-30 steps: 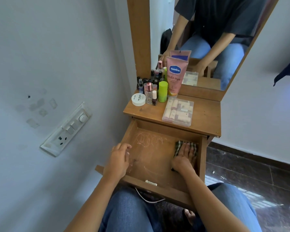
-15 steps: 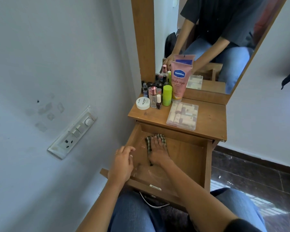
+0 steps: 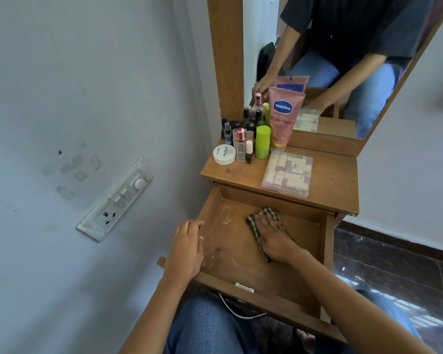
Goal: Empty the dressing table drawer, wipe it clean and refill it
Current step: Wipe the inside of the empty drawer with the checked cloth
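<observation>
The wooden drawer (image 3: 304, 238) is pulled out, its bare floor showing white scuff marks at the left. My right hand (image 3: 273, 235) presses flat on a dark checked cloth (image 3: 255, 227) in the middle of the drawer floor. My left hand (image 3: 187, 247) rests on the drawer's left wall, fingers curled over its edge. On the tabletop stand a pink Vaseline tube (image 3: 283, 118), a green bottle (image 3: 262, 141), a white jar (image 3: 224, 154), several small bottles (image 3: 241, 144) and a clear plastic box (image 3: 288, 173).
A mirror (image 3: 317, 60) rises behind the table and reflects the person. The white wall with a switch and socket panel (image 3: 115, 200) is close on the left. Dark tiled floor (image 3: 394, 264) lies to the right. A thin cable (image 3: 238, 312) hangs under the drawer front.
My right hand swept the cloth from the drawer's right side to the left, then back toward the middle. My left hand stayed on the left wall.
</observation>
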Action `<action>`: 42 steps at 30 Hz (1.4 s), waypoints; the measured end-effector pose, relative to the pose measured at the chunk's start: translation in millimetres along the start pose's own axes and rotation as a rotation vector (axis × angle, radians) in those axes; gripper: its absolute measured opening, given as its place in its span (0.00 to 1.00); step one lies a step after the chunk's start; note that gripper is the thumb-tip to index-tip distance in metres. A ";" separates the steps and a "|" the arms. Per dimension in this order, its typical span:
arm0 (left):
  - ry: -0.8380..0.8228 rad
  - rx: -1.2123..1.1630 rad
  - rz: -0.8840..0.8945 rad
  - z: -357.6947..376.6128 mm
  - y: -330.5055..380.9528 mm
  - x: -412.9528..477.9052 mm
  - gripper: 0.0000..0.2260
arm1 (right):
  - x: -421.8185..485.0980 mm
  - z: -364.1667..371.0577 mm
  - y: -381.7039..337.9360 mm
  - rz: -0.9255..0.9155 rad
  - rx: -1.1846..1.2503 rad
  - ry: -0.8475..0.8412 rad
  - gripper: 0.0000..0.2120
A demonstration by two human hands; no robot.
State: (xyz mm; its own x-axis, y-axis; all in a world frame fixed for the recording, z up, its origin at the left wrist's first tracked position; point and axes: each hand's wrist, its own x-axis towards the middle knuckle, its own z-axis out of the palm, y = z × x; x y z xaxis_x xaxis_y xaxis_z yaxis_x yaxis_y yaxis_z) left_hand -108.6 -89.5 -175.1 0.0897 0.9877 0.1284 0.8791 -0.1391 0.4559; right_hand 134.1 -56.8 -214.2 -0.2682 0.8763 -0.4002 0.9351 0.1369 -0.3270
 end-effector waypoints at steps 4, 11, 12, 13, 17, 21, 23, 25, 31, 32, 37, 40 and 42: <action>-0.005 0.032 -0.013 1.1 0.3 -3.9 0.15 | 33.8 -9.1 -21.3 -0.137 -0.024 -0.013 0.29; -0.026 0.014 -0.016 -0.3 2.4 -4.7 0.15 | 53.5 0.4 -56.9 -0.257 -0.118 0.001 0.28; -0.023 0.002 -0.022 -0.9 2.0 -5.0 0.15 | 47.5 5.8 -62.2 -0.285 -0.130 -0.011 0.28; -0.020 -0.009 -0.023 -1.3 1.4 -5.1 0.15 | 38.7 11.7 -66.2 -0.328 -0.142 -0.025 0.28; -0.011 -0.016 -0.023 -1.6 0.5 -6.4 0.15 | 11.7 23.7 -54.8 -0.524 -0.240 -0.115 0.28; -0.014 -0.004 -0.043 -1.2 0.7 -5.6 0.16 | 33.2 1.5 -22.1 -0.412 -0.194 -0.074 0.28; -0.012 0.008 -0.048 -0.3 1.1 -4.9 0.16 | 50.0 -10.0 -14.9 -0.307 -0.154 -0.043 0.28; -0.007 0.016 -0.056 0.6 1.2 -3.1 0.16 | 60.0 -14.8 -19.0 -0.268 -0.144 -0.032 0.28; -0.007 -0.024 -0.047 3.7 0.6 -0.1 0.16 | 54.5 -0.5 -42.6 -0.255 -0.166 -0.007 0.28; -0.006 -0.044 -0.044 3.3 1.2 -0.8 0.16 | 50.9 2.9 -48.5 -0.306 -0.167 -0.036 0.28; 0.002 -0.145 -0.043 0.3 -0.8 3.3 0.16 | 27.1 24.0 -72.6 -0.584 -0.095 -0.196 0.28; 0.004 -0.160 -0.023 -0.5 -0.5 3.2 0.16 | 21.7 30.0 -78.4 -0.666 -0.091 -0.290 0.27; 0.009 -0.166 -0.028 -0.4 0.0 3.0 0.16 | 22.1 28.9 -77.4 -0.690 -0.117 -0.288 0.27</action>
State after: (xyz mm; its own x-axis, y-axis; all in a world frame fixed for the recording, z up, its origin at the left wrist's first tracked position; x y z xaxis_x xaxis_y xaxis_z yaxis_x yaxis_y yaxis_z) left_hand -108.5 -86.5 -174.4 0.0610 0.9907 0.1213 0.7919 -0.1221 0.5983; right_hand 49.1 -61.4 -222.5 -0.8365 0.4210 -0.3508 0.5474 0.6730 -0.4974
